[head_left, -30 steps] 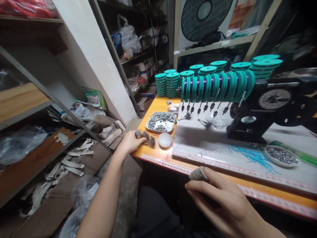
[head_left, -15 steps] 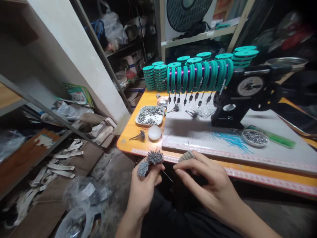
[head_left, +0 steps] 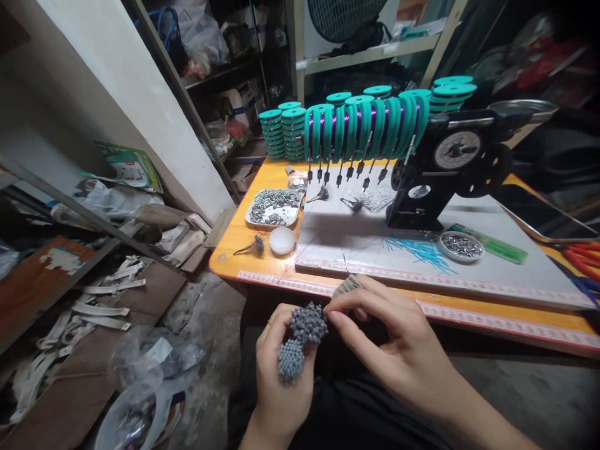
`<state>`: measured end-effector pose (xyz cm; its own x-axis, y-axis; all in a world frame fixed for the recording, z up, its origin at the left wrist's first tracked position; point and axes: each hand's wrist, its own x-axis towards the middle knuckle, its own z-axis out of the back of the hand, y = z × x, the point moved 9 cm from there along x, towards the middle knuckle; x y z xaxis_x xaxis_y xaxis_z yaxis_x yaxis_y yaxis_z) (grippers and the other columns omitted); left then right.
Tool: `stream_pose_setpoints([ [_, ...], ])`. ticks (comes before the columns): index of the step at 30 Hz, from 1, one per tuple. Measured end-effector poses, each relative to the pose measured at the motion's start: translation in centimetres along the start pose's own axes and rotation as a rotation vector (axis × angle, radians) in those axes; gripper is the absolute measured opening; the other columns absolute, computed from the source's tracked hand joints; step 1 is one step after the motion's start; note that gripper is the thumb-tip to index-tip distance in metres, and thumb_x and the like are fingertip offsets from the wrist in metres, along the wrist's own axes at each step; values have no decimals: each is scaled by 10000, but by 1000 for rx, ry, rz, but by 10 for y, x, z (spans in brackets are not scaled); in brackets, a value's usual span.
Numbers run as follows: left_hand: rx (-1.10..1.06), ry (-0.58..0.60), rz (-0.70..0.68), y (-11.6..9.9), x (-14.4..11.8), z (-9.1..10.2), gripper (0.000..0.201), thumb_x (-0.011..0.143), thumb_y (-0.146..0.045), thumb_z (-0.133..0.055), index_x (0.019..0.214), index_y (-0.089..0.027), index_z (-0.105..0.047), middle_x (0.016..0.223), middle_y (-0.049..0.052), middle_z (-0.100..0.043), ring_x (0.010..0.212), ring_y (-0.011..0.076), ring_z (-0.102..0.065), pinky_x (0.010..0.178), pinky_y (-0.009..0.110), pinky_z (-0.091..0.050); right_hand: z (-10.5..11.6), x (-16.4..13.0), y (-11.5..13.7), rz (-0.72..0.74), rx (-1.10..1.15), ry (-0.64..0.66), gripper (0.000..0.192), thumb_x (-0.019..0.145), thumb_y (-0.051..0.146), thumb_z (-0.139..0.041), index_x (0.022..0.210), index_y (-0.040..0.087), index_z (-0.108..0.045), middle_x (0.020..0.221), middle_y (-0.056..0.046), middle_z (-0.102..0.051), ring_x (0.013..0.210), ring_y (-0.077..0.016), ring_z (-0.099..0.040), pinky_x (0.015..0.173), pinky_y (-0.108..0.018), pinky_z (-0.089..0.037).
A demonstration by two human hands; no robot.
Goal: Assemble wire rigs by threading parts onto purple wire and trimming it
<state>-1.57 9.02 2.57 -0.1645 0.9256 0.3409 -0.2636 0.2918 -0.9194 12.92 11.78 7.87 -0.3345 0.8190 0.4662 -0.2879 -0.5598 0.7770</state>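
- Holding two grey beaded clusters (head_left: 300,340) in front of the table's (head_left: 244,240) near edge, the left hand (head_left: 281,375) has its grip closed around their stems.
- The right hand (head_left: 398,350) pinches at the upper cluster, a small grey wad (head_left: 347,285) tucked against its forefinger.
- A loose left grip could let the lower cluster drop to the cluttered floor (head_left: 206,350); a hard tug might shed beads.
- Stems and any thread between the hands are hidden; the wad's material is unclear, and the third cluster (head_left: 255,245) near the table's left edge is tiny.
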Motion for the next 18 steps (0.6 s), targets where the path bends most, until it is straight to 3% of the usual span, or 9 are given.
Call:
stream_pose_setpoints([
  [5,-285,-83,300,31,-11,-6,108,809,-291,-727,826,-188,-701,800,4,-656,728,109,-623,681,178,-506,-1,-3,-1,-9,50,29,96,912,116,-579,910,192,-637,796,4,-585,732,-107,-540,651,-246,-420],
  [8,-370,-129,424,45,-16,-7,201,751,-354,-778,789,-164,-725,709,5,-641,614,94,-575,590,179,-487,0,-4,-1,21,8,7,128,902,95,-592,953,193,-656,817,-7,-584,750,-109,-542,649,-243,-422],
  [12,-404,-147,481,50,-17,-6,225,709,-375,-812,747,-167,-734,605,-21,-595,522,55,-490,503,146,-426,-3,-7,1,78,-98,31,131,887,76,-593,947,165,-668,804,-25,-557,748,-122,-531,644,-259,-417],
  [18,-433,-155,512,54,-22,-7,204,699,-353,-826,786,-185,-753,717,-13,-661,619,62,-567,604,142,-482,-11,-11,-2,100,-206,109,109,903,103,-569,938,149,-662,814,-44,-550,770,-157,-514,645,-299,-405],
])
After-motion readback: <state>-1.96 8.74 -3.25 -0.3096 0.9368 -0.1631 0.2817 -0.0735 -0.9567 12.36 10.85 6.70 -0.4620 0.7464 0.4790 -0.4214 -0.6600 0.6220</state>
